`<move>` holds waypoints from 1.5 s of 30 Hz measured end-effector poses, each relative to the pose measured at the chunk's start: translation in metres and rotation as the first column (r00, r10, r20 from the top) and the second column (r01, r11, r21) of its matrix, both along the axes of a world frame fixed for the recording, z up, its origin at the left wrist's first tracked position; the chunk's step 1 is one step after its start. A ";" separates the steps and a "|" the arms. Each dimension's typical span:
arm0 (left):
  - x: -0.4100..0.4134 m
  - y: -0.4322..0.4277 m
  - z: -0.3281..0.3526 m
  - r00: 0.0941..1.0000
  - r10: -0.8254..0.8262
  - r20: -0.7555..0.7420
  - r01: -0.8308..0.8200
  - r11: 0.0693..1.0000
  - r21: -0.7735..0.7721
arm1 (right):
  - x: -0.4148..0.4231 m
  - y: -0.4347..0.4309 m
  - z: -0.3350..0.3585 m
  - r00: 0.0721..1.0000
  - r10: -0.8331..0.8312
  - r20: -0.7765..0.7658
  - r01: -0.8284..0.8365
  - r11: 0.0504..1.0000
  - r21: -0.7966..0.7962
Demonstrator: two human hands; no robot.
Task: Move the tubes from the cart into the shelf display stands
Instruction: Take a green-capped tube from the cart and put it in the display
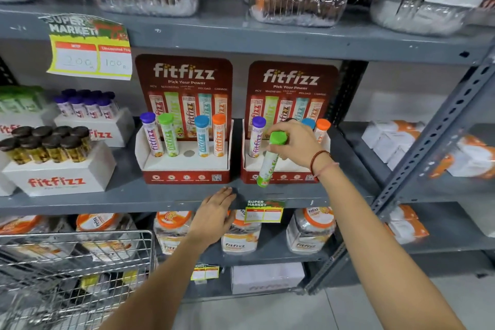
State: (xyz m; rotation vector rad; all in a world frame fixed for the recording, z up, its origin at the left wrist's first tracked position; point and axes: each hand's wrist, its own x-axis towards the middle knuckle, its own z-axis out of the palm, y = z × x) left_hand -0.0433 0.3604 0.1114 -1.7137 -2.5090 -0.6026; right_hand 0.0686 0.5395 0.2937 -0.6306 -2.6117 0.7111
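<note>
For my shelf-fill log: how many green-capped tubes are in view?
2. One green-capped tube stands second from left in the left display stand. The other is held by the right hand before the right stand. Others may be hidden.

The person's right hand [293, 143] is raised and reaches forward, the bare forearm running up from the lower right edge of view to a wrist bent slightly inward. A dark cord bracelet and a thin pale thread circle that wrist. The fingers [281, 151] curl downward in a closed grasp, the thumb side facing left, the back of the hand turned up toward the camera. The left hand [214, 215] sits lower and nearer the centre, palm down and flat, fingers held together and stretched forward, holding nothing. Its bare forearm rises from the bottom edge, angled up and to the right.
</note>
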 end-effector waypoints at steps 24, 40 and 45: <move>-0.003 -0.004 -0.008 0.999 -0.019 -0.026 0.014 0.984 -0.175 | -0.025 0.025 0.017 0.970 -0.238 0.043 0.231 0.964 0.134; -0.004 -0.005 -0.013 0.998 -0.042 -0.044 0.037 0.993 -0.109 | -0.042 0.052 0.021 0.944 -0.120 0.307 0.073 0.984 0.159; -0.004 -0.005 -0.014 0.999 -0.043 -0.031 0.041 0.996 -0.083 | -0.044 0.050 0.011 0.940 -0.115 0.321 0.057 0.981 0.183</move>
